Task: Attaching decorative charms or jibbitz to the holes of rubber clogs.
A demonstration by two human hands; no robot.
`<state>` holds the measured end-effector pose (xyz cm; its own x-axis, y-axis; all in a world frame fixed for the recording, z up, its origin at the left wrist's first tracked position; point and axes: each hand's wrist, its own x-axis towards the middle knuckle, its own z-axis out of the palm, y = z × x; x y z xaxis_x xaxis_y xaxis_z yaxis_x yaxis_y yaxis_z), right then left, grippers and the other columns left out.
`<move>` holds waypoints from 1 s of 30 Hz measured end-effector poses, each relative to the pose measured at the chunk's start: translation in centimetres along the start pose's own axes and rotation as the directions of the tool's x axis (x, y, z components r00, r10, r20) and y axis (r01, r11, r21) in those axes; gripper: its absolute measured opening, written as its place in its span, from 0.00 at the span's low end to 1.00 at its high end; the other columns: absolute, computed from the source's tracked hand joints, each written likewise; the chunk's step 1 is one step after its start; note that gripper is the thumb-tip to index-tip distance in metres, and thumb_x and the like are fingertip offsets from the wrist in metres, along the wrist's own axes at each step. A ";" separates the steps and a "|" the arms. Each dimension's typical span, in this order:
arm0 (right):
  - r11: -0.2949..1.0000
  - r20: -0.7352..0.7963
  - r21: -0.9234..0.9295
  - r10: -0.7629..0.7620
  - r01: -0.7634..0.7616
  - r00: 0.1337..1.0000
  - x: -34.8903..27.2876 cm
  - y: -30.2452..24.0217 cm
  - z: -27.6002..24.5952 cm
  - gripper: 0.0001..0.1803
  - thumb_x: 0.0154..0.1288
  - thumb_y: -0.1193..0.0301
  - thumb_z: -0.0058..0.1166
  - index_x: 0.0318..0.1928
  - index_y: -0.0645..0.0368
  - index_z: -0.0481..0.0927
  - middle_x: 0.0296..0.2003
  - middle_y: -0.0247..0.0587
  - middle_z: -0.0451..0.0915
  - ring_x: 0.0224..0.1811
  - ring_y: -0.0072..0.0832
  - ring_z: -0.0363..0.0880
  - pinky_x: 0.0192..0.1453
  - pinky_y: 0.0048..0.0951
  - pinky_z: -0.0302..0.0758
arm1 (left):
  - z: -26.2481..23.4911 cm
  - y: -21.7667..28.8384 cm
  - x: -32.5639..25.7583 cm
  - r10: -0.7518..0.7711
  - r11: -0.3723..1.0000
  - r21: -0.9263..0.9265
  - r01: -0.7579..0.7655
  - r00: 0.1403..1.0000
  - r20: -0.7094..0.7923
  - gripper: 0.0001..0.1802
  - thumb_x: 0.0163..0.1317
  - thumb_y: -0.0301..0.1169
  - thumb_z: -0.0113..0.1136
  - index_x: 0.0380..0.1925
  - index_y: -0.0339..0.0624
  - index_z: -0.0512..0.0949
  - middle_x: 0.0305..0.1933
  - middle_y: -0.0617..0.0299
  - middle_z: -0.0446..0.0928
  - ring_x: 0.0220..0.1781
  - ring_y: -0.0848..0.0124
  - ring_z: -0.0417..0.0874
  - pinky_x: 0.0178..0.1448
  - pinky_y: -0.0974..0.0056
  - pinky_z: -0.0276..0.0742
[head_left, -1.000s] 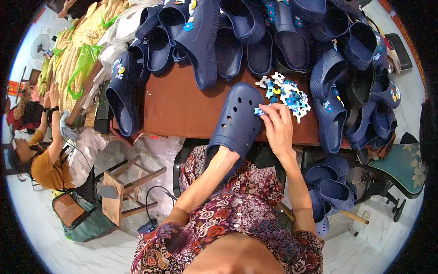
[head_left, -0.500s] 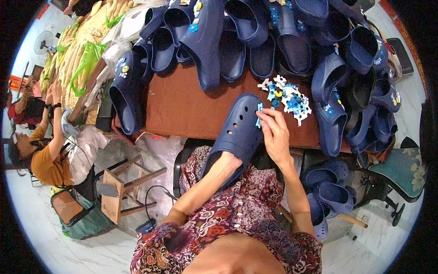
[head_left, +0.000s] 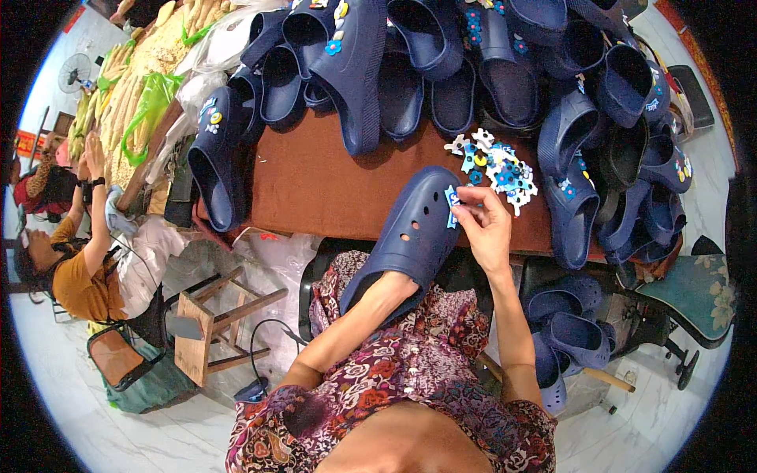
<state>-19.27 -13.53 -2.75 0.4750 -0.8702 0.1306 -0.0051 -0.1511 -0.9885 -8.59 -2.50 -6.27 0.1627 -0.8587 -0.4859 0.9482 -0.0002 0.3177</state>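
A navy blue perforated clog (head_left: 418,229) lies toe-up over the near edge of the brown table (head_left: 315,185). My left hand is pushed inside it from the heel end, so only the forearm shows. My right hand (head_left: 482,229) pinches a small blue and white charm (head_left: 453,199) against the clog's toe. Just beyond my fingers a heap of small flower-shaped charms (head_left: 498,167), white, blue and yellow, rests on the table.
Many navy clogs (head_left: 371,55) are piled along the table's far side and right end, with more on the floor (head_left: 568,331) at right. A wooden stool (head_left: 213,323) stands at left. Another person (head_left: 87,260) sits at far left near bags and yellow goods.
My right hand has stayed at the clog's toe, shifting slightly while pressing the charm. The clog and my left arm have hardly moved.
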 end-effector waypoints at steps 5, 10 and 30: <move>0.996 0.063 -0.078 0.050 -0.045 0.997 0.6 0.0 -1.0 0.17 0.59 0.81 0.64 0.50 0.64 0.81 0.45 0.37 0.79 0.48 0.24 0.81 0.49 0.25 0.80 | -0.5 0.0 -0.3 -0.010 1.000 0.003 0.010 1.000 0.002 0.22 0.74 0.43 0.51 0.62 0.44 0.72 0.60 0.58 0.77 0.58 0.64 0.79 0.66 0.55 0.76; 0.985 0.143 -0.163 0.074 -0.050 0.987 1.3 0.1 -2.4 0.24 0.56 0.74 0.69 0.53 0.60 0.79 0.47 0.36 0.79 0.50 0.26 0.78 0.52 0.29 0.76 | -0.9 0.2 -0.4 -0.018 1.000 0.003 0.018 1.000 0.000 0.22 0.74 0.43 0.51 0.61 0.44 0.72 0.60 0.57 0.77 0.59 0.64 0.80 0.66 0.54 0.76; 0.929 0.356 -0.357 0.233 -0.099 0.905 2.5 -0.1 -3.9 0.32 0.56 0.68 0.71 0.61 0.60 0.75 0.51 0.40 0.77 0.52 0.32 0.79 0.52 0.31 0.77 | -2.5 0.2 -1.0 -0.060 0.998 0.015 0.060 0.998 -0.008 0.22 0.74 0.44 0.50 0.61 0.43 0.73 0.60 0.56 0.78 0.59 0.62 0.80 0.66 0.53 0.76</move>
<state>-21.53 -17.47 -2.02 0.7421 -0.6556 -0.1395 -0.3658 -0.2217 -0.9039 -7.89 -0.35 -7.76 0.1076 -0.8532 -0.5104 0.9520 -0.0595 0.3001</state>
